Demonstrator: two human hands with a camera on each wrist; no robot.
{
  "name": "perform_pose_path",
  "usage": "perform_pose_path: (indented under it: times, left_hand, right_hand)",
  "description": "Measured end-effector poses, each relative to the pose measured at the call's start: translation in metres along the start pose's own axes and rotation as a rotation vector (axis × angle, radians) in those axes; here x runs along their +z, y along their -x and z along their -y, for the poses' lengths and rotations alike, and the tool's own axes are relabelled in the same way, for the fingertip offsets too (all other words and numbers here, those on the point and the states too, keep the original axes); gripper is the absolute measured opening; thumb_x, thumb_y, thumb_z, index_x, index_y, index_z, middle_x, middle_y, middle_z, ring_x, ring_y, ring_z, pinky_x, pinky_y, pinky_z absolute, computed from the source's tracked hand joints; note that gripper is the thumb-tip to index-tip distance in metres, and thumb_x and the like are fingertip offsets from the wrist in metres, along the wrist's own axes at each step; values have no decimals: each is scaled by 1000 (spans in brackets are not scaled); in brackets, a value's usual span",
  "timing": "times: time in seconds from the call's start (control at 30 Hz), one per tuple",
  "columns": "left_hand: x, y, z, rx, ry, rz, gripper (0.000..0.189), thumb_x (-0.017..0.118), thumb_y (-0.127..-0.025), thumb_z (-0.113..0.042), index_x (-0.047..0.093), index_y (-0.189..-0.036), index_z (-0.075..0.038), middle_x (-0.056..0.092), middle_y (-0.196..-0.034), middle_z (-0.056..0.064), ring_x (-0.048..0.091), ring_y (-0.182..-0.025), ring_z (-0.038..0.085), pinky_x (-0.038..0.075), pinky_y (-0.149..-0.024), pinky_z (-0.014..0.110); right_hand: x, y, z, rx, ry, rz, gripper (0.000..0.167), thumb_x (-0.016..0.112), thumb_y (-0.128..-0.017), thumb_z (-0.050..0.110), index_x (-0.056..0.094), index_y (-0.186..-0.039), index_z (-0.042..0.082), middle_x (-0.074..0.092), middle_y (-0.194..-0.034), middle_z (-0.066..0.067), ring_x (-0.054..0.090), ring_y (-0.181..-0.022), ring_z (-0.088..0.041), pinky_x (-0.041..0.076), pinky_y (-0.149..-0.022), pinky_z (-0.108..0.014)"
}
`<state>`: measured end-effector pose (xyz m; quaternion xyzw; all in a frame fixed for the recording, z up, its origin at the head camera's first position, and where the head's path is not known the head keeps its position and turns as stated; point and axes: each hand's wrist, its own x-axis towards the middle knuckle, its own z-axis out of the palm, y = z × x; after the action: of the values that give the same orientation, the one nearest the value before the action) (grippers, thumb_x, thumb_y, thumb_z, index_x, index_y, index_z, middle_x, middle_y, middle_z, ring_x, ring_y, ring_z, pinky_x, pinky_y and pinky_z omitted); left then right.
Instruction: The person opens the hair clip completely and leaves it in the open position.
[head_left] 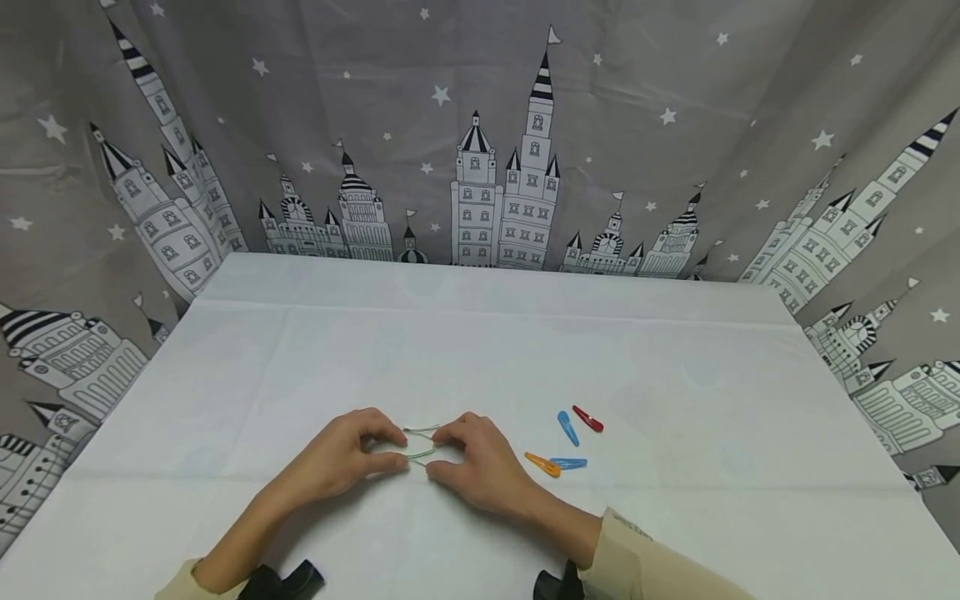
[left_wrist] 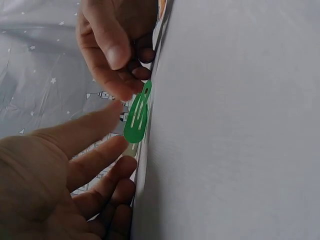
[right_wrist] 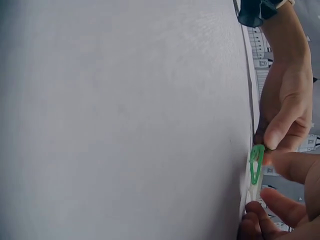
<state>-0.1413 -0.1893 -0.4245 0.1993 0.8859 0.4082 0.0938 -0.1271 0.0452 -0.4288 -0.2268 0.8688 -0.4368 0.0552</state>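
Two snap hair clips, bent open, stand on edge between my hands over the white cloth. The nearer, green hair clip (left_wrist: 135,120) has its wide end at my left hand (head_left: 348,457) and its narrow end at my right hand (head_left: 483,467). Behind it in the head view, a pale hair clip (head_left: 422,429) shows as a thin line; the left wrist view shows only its olive end. Both hands curve in from the sides, thumbs and fingertips gripping the clips' ends. In the right wrist view, the left thumb meets the top of the green clip (right_wrist: 256,165).
Right of my hands lie more hair clips: a blue one (head_left: 567,428), a red one (head_left: 588,419), and an orange one (head_left: 542,464) overlapping a second blue one (head_left: 573,463). The white cloth (head_left: 480,350) reaches back to a grey castle-print curtain (head_left: 630,83).
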Motion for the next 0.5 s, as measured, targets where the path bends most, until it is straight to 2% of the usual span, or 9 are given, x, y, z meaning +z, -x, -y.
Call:
perform_pose_path:
  times: [0.17, 0.33, 0.5]
  left_hand:
    - [-1, 1, -1, -14, 51, -33, 29, 76, -87, -36, 73, -105, -13, 67, -98, -6, 59, -91, 15, 48, -82, 35]
    - [1, -1, -5, -12, 68, -76, 28, 74, -89, -35, 73, -105, -12, 67, -95, -8, 62, -87, 13, 50, -79, 32]
    - [3, -7, -14, 13, 99, -103, 26, 74, -90, -33, 73, -104, -11, 68, -98, -8, 63, -92, 12, 51, -83, 33]
  right_hand:
    - [-7, 5, 1, 45, -66, 10, 29, 69, -90, 25, 72, -112, 5, 66, -104, 0, 57, -95, -12, 45, -85, -30]
    - [-19, 12, 2, 101, -133, 29, 35, 68, -92, 30, 68, -118, 6, 65, -110, 0, 59, -102, -14, 47, -90, -33]
    - [-34, 18, 3, 72, -148, 33, 37, 67, -93, 29, 66, -121, 5, 66, -115, -3, 61, -107, -17, 48, -93, -36]
